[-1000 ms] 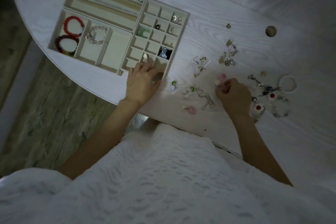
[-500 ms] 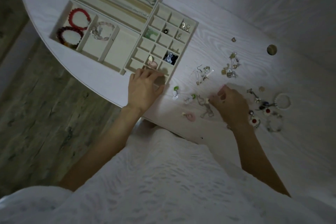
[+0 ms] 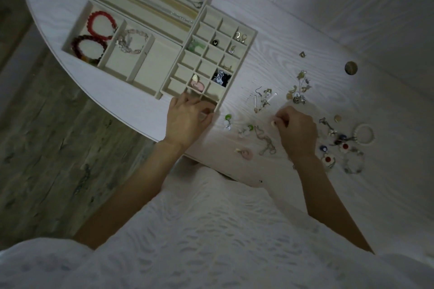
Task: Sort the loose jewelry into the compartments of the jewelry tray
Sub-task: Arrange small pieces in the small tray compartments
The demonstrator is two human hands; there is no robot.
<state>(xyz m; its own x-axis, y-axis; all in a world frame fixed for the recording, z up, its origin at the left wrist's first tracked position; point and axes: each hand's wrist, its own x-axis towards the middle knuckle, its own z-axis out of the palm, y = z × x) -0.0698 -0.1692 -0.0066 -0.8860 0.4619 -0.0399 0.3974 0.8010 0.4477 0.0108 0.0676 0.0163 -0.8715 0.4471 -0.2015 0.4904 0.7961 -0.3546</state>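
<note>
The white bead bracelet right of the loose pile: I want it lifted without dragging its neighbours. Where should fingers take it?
Judging by its pose, pinch the white bead bracelet at its far-right arc, coming from above. It lies flat as an open ring, and that side looks apart from the dark charms at its left.

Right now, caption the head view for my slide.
Left hand steadies jewelry tray; right hand pinches a small pale piece.

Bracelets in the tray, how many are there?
3: a red bracelet and a dark red bracelet share the left compartment; a pale pink bracelet lies next door.
</note>
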